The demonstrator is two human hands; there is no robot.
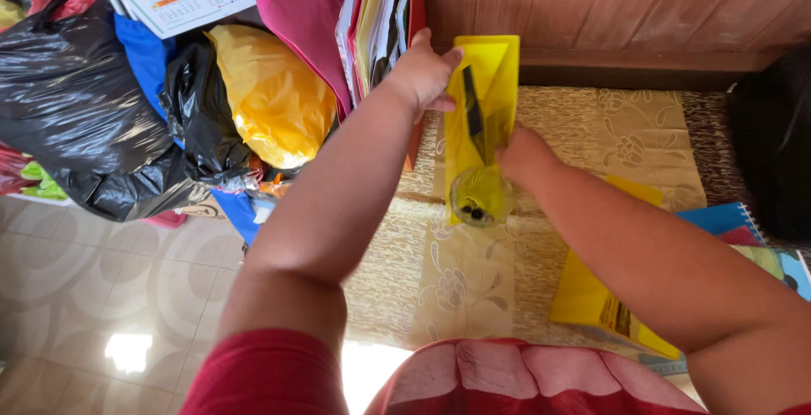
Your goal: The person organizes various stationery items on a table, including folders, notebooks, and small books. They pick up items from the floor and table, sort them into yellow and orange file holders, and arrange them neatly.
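Note:
Both my hands hold a sheet of yellow paper upright over a table covered with a beige patterned cloth. My left hand grips its upper left edge. My right hand holds its lower right side. A dark narrow object lies against the paper's middle; what it is I cannot tell. A round clear glass with dark bits inside stands on the cloth just below the paper.
A second yellow sheet lies under my right forearm. Blue and green notebooks lie at the right edge. Upright folders and papers lean at the back left. Black and yellow plastic bags pile on the floor at left.

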